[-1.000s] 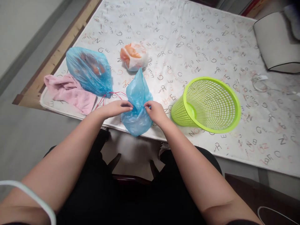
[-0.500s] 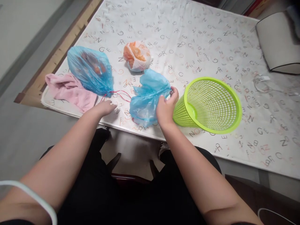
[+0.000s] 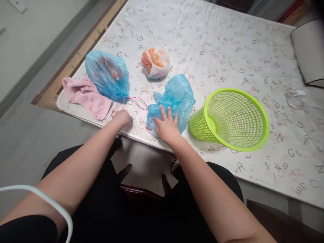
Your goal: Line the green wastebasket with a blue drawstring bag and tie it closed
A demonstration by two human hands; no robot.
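Note:
An empty blue plastic bag [image 3: 177, 96] lies flat on the letter-printed table cover [image 3: 227, 50]. My right hand [image 3: 166, 125] presses on its near part, palm down with fingers spread. My left hand [image 3: 122, 118] rests near the table's front edge, fingers curled, beside the red string [image 3: 138, 100] that ties a full blue bag [image 3: 108, 75]. A green mesh basket [image 3: 231, 118] lies on its side just right of my right hand, its mouth facing right.
A pink cloth [image 3: 84, 96] lies at the table's left corner under the full blue bag. A white bag with orange contents [image 3: 155, 62] sits behind the flat bag. A white container [image 3: 310, 54] and a clear wrapper [image 3: 295, 98] are far right.
My right hand swung the empty blue bag to the right, laid it down and now presses it flat. My left hand let go of it and rests near the red string.

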